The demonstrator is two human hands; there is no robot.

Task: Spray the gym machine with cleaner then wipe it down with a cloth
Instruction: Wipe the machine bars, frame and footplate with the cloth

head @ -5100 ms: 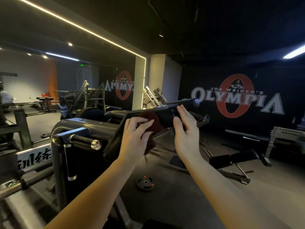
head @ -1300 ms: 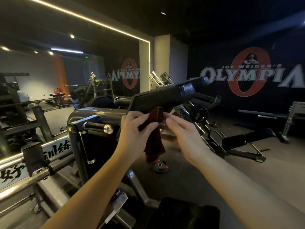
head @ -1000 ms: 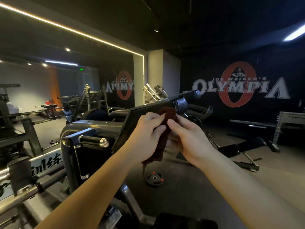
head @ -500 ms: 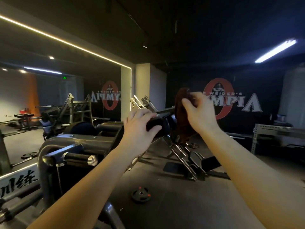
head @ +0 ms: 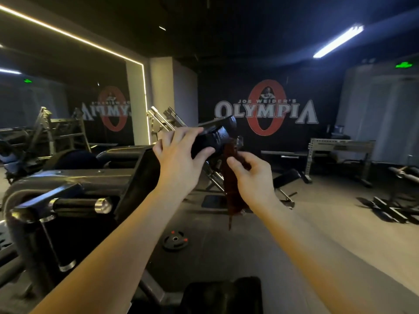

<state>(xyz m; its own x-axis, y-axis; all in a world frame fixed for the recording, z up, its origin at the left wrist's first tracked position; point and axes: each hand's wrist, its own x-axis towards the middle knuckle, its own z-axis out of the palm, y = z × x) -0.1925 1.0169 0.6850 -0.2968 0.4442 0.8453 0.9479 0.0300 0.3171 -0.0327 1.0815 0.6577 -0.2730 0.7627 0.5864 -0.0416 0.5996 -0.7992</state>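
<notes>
At the frame's centre the left hand holds the handle of the gym machine, which fills the lower left. The cloth hangs from the right hand, just right of the handle. A weight plate lies on the floor below them.

Bare floor lies open from 3 to 5 o'clock. The gym machine blocks 8 to 10, its padded lever 12; a weight plate lies at 6.
</notes>
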